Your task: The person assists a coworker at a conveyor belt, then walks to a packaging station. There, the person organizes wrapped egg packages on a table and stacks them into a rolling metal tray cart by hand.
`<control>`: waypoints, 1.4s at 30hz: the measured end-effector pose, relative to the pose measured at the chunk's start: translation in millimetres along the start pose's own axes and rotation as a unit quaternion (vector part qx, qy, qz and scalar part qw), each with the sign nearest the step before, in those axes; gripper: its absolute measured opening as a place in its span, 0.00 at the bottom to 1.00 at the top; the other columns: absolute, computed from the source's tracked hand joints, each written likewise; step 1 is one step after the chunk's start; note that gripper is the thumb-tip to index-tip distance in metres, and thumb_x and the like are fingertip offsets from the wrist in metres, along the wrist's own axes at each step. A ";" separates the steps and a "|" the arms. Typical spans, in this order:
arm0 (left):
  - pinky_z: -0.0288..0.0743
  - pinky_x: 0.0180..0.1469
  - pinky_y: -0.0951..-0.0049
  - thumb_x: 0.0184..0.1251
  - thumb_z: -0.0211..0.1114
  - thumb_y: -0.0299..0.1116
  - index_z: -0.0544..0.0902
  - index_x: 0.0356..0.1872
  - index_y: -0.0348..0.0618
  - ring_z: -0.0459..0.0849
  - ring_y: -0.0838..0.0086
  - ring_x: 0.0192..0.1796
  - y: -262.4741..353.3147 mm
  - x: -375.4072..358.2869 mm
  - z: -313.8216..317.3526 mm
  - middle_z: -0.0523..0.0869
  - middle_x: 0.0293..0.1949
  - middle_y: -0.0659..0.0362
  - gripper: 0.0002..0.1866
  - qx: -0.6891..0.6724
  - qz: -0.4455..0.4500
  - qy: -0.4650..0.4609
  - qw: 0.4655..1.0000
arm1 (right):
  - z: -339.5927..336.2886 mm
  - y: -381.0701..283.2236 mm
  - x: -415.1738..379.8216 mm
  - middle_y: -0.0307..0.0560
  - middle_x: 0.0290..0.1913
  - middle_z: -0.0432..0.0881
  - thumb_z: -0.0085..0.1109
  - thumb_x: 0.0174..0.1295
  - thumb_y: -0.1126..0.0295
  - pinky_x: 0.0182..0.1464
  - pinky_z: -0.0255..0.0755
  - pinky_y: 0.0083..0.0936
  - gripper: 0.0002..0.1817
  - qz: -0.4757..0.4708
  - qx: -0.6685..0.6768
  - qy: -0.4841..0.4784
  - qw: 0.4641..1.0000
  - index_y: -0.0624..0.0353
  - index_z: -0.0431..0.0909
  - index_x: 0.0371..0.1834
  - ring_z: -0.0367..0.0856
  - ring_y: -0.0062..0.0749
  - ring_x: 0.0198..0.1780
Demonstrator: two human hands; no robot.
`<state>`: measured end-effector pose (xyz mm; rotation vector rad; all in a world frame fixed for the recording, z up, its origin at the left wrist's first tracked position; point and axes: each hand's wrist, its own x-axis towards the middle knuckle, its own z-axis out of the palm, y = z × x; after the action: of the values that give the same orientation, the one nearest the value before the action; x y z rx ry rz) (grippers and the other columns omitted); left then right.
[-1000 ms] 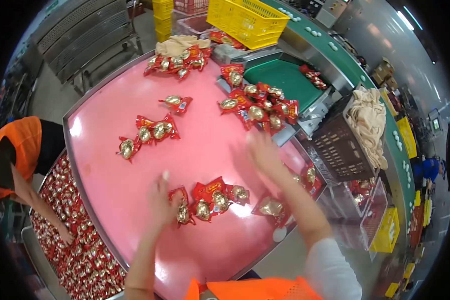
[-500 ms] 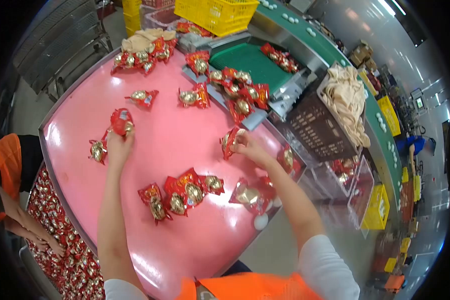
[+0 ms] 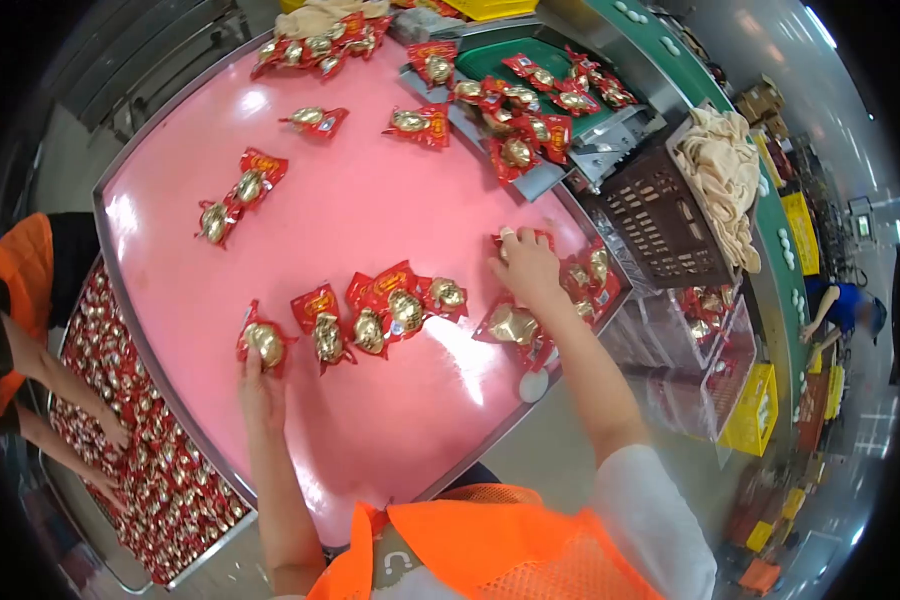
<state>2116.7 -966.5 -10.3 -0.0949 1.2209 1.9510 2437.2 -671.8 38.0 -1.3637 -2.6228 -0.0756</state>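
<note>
My left hand (image 3: 262, 390) is closed on the lower end of a red-and-gold packet (image 3: 264, 341) at the left of the near row on the pink table (image 3: 350, 210). My right hand (image 3: 530, 264) rests on another red-and-gold packet (image 3: 508, 240) near the right edge, its fingers partly covering it. Beside my left hand lie several similar packets (image 3: 405, 308). Right of and below my right hand is a cluster of packets (image 3: 580, 280), with a larger gold one (image 3: 512, 323) close to my forearm.
A brown crate with cloths (image 3: 660, 215) stands at the right, above a clear bin (image 3: 710, 370). Packets lie on a green belt (image 3: 510, 60) at the back. At left, a co-worker's hands (image 3: 115, 435) reach into a large bin of packets (image 3: 160, 490).
My left hand has moved down toward me, from the far-left packets to the near row, with a packet. My right hand has moved right with its packet. The view has shifted.
</note>
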 end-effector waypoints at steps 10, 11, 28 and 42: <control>0.74 0.27 0.69 0.65 0.67 0.57 0.82 0.42 0.40 0.81 0.71 0.23 13.1 -6.2 5.8 0.81 0.20 0.60 0.26 0.559 -0.074 0.055 0.824 | -1.5 -28.2 -25.4 0.52 0.66 0.70 0.60 0.53 0.68 0.67 0.64 0.49 0.35 -0.165 0.151 -0.169 0.960 0.52 0.68 0.69 0.64 0.55 0.69; 0.75 0.32 0.66 0.62 0.69 0.55 0.81 0.45 0.40 0.82 0.68 0.28 21.7 -12.2 14.4 0.82 0.25 0.57 0.26 0.700 -0.032 0.066 0.710 | -8.8 -31.5 -25.3 0.49 0.67 0.69 0.63 0.51 0.66 0.67 0.62 0.53 0.37 -0.182 0.134 -0.140 0.964 0.50 0.67 0.70 0.61 0.55 0.70; 0.66 0.55 0.36 0.57 0.67 0.57 0.69 0.68 0.60 0.74 0.54 0.63 -44.6 -17.7 72.6 0.71 0.65 0.50 0.37 0.761 0.361 -0.191 0.504 | 17.4 -89.3 -31.5 0.45 0.59 0.75 0.70 0.51 0.52 0.58 0.65 0.57 0.41 -0.264 -0.030 -0.073 0.961 0.37 0.66 0.72 0.72 0.45 0.61; 0.78 0.49 0.54 0.55 0.70 0.44 0.74 0.63 0.52 0.80 0.58 0.53 -32.4 -10.8 63.1 0.80 0.49 0.51 0.32 0.778 0.335 -0.239 0.474 | 13.8 -108.1 -54.7 0.52 0.57 0.74 0.66 0.56 0.63 0.56 0.67 0.51 0.38 -0.224 0.000 -0.122 0.967 0.46 0.64 0.73 0.72 0.52 0.58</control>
<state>2166.7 -917.2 4.6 1.9344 2.2355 0.4061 2377.7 -776.5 18.6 -0.7957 -3.0888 0.0345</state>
